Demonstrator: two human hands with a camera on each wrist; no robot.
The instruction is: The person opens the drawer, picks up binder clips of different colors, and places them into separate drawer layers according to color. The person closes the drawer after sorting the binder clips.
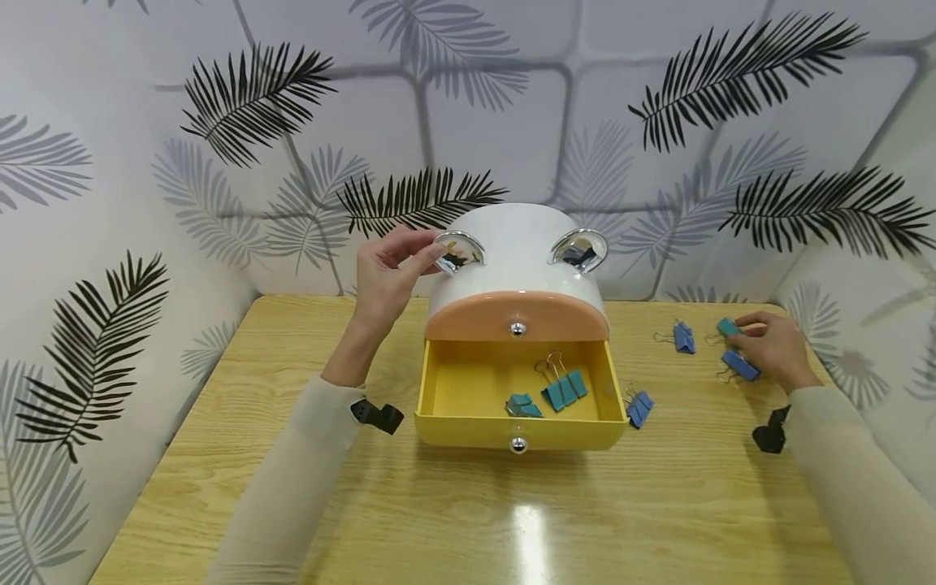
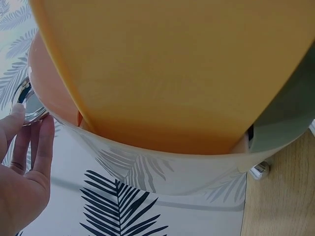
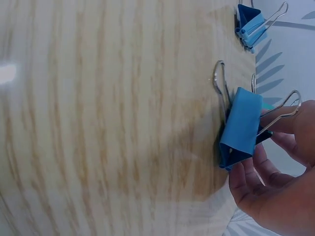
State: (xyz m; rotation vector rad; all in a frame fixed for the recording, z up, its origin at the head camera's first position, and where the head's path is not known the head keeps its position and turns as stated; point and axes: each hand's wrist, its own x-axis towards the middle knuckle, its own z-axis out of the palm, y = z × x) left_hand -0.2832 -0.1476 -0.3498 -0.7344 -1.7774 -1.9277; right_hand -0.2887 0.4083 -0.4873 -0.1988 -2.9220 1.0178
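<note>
A white desktop drawer box (image 1: 515, 236) with silver ears stands at the middle of the table. My left hand (image 1: 387, 272) pinches the rim of its left ear (image 2: 35, 105) between thumb and fingers. The yellow lower drawer (image 1: 468, 432) is pulled out, with teal binder clips (image 1: 564, 391) lying inside; the peach upper drawer (image 1: 468, 318) is closed. At the right, my right hand (image 1: 778, 349) pinches a teal binder clip (image 1: 729, 327). Just in front of that clip is a blue binder clip (image 3: 241, 120), which hides most of it in the right wrist view.
One blue binder clip (image 1: 684, 337) lies between the box and my right hand. Another blue clip (image 1: 639, 409) rests close beside the drawer's right side. A leaf-patterned wall covering (image 1: 292, 203) rises behind the wooden table (image 1: 292, 471) and at both sides.
</note>
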